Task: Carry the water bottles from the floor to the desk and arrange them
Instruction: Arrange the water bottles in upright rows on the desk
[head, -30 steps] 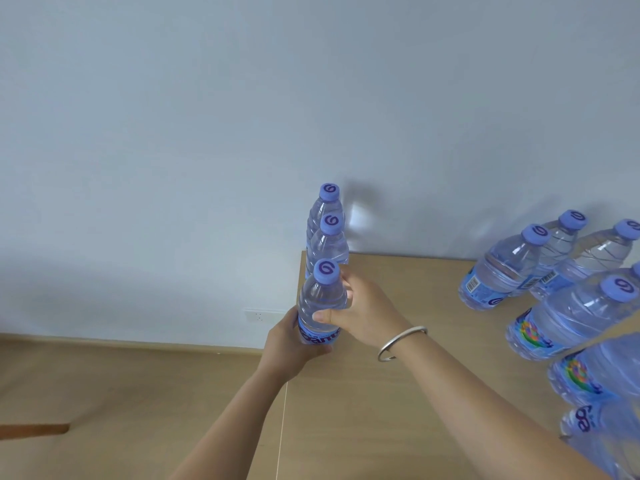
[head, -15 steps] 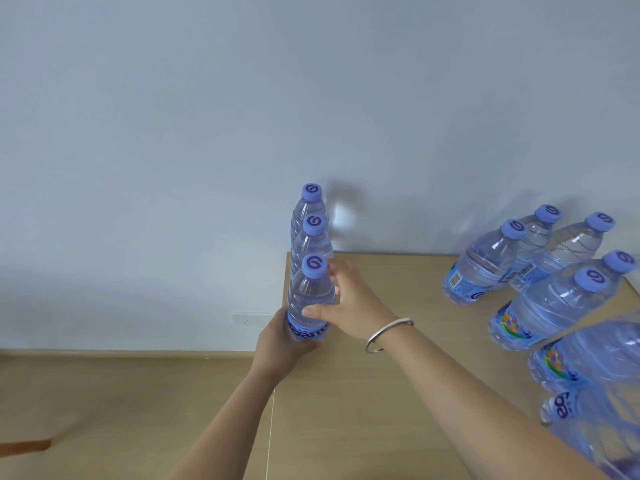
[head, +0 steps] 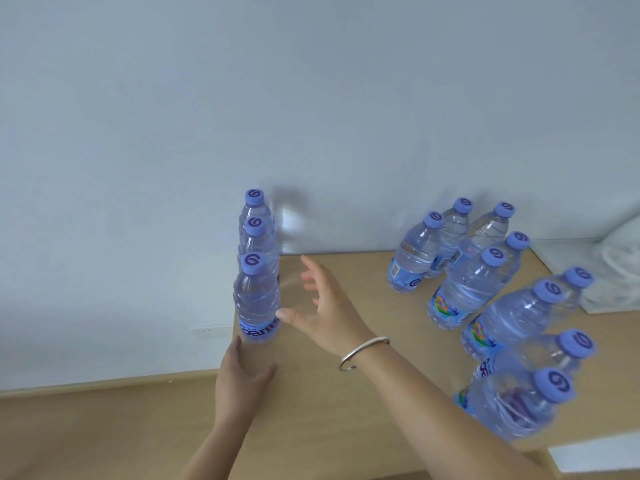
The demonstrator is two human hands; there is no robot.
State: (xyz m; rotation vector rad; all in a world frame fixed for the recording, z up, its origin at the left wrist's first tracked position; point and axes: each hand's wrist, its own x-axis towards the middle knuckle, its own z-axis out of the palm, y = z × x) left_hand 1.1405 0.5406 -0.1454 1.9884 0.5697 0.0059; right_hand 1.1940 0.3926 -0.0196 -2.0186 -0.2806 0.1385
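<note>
1. Both hands had come off the nearest bottle (head: 257, 299) of the left row since half a second before; earlier they had been wrapped round it, and now it stood alone, upright, at the left edge of the desk (head: 346, 410).
2. That desk, pale wood, ran from the near side up to the white wall (head: 311, 98) at the far side, with wooden floor (head: 86, 427) lower to its left.
3. On the right stood the larger group of bottles (head: 491, 306), close together in an uneven cluster from the far wall to the near right, all capped in purple-blue; the nearest ones were blurred.
4. On the left, three bottles stood in single file along the desk's edge: the released one in front, a second (head: 258, 240) just behind it, a third (head: 255, 209) farthest back by the wall.
5. Her right hand (head: 325, 310) hovered just right of the front bottle, fingers spread wide and straight, the thumb tip close to the label; whether it touched, I could not tell. A silver bangle (head: 363, 353) sat on that wrist.
6. Her left hand (head: 242, 382) lay open just near of the bottle's base, fingers relaxed at the desk's edge, holding nothing.
7. A white wall socket (head: 211, 332) showed low on the wall, left of the desk.
</note>
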